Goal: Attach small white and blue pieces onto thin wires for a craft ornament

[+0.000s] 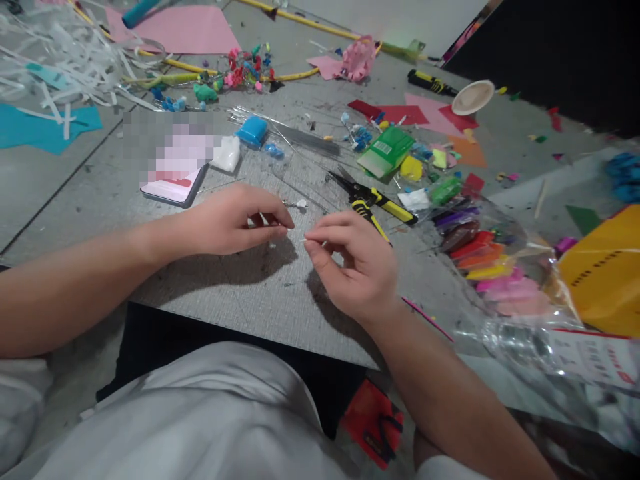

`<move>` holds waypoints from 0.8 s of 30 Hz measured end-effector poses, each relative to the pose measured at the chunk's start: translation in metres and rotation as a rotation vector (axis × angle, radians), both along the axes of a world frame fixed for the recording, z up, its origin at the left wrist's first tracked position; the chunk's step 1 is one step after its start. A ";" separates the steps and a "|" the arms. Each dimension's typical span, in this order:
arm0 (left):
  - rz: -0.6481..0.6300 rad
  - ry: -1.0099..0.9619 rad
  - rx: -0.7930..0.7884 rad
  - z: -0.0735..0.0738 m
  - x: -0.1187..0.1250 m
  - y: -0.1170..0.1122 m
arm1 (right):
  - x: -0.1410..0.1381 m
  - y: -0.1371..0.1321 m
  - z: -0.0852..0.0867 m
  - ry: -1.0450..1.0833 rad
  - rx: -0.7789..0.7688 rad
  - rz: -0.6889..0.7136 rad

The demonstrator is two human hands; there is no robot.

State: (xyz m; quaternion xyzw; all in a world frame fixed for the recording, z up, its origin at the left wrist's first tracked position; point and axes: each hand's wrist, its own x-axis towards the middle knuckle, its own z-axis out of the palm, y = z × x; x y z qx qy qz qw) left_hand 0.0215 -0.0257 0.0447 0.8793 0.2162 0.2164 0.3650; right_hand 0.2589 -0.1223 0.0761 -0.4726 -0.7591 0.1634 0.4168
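Note:
Over the grey tabletop (270,287), my left hand (235,220) has its thumb and forefinger brought together; whatever lies between the tips is too small to make out. A short gap separates it from my right hand (355,263), which pinches a tiny thin white piece (304,240) between thumb and fingers. Just beyond the fingertips lies a small white blob (301,203) beside thin wire. Black and yellow snips (373,197) rest behind my right hand. Past my left wrist are a phone (175,170) with a lit screen and a small white packet (227,155).
A blue clay packet (251,131), a green packet (385,152) and thin metal wires (305,137) lie farther back. Bags of coloured clay (480,250) and a yellow packet (605,273) crowd the right. White paper strips (95,60) and pink paper (185,30) cover the far left.

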 end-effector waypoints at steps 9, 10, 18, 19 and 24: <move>0.027 -0.041 -0.118 0.000 0.003 -0.005 | 0.000 0.003 -0.007 -0.016 -0.004 0.111; 0.030 -0.062 -0.118 -0.001 0.003 -0.004 | 0.000 0.004 -0.007 -0.019 -0.005 0.125; 0.030 -0.094 -0.248 0.003 0.003 -0.006 | 0.000 0.005 -0.007 -0.002 -0.010 0.161; 0.041 -0.092 -0.272 0.004 0.003 -0.007 | 0.000 0.004 -0.007 0.015 -0.025 0.155; 0.089 -0.076 -0.357 0.005 0.003 -0.007 | -0.001 0.002 -0.006 0.088 -0.102 0.119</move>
